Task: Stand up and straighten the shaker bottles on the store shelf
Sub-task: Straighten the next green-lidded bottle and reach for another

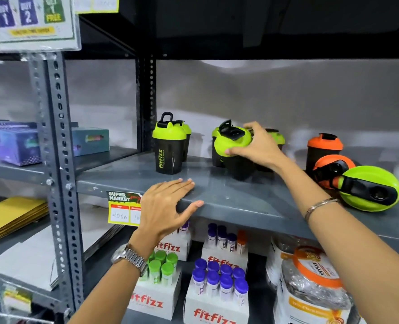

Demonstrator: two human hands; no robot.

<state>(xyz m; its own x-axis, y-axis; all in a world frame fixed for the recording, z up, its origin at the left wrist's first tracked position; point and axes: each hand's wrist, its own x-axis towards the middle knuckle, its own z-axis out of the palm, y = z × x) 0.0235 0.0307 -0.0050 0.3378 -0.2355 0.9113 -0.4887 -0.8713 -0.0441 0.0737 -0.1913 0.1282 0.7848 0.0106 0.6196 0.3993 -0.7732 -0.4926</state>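
Observation:
My right hand (257, 146) grips the green lid of a black shaker bottle (237, 168), which tilts toward me on the grey shelf (228, 199). Other green-lidded shakers stand close behind it. At the left a green-lidded shaker (169, 148) stands upright with another one behind it. An orange-lidded shaker (322, 150) stands upright at the right. In front of it an orange-lidded shaker (331, 169) and a green-lidded shaker (371, 188) lie on their sides, lids toward me. My left hand (168, 206) rests flat and open on the shelf's front edge.
A grey perforated upright (58, 160) stands at the left, with boxes on the neighbouring shelf. A yellow price tag (121, 206) hangs on the shelf edge. Below are Fitfizz cartons of tubes (217, 288) and a large jar with an orange lid (313, 274). A promo sign (32, 22) hangs top left.

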